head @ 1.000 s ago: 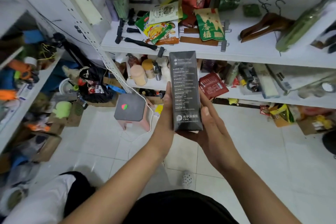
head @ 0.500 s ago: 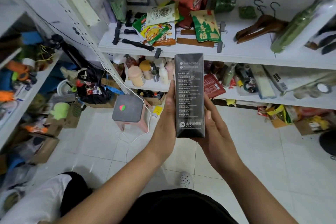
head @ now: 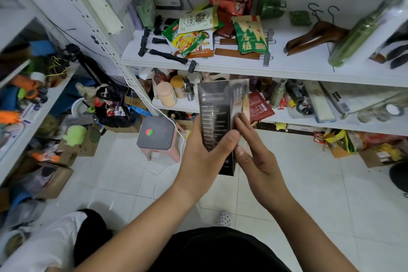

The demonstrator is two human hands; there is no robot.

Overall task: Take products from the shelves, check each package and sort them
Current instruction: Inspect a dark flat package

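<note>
A tall black box [head: 217,110] with small white print stands upright in the air in front of the shelves, blurred by motion. Its printed face and a lighter side face both show. My left hand [head: 205,154] grips its lower left, thumb across the front. My right hand [head: 256,157] touches its right side with the fingers spread along the edge. The box's bottom end pokes out below the hands.
The white top shelf [head: 287,66] holds snack packets [head: 194,37], a green pouch [head: 250,35] and wooden hangers [head: 318,35]. The middle shelf [head: 353,121] carries bottles and a red packet [head: 260,106]. A grey-topped pink stool [head: 159,137] stands on the tiled floor; cluttered shelves on the left.
The box has turned about its long axis, so a second side face now shows. My left thumb has come across its front and my right fingers have slid along its edge.
</note>
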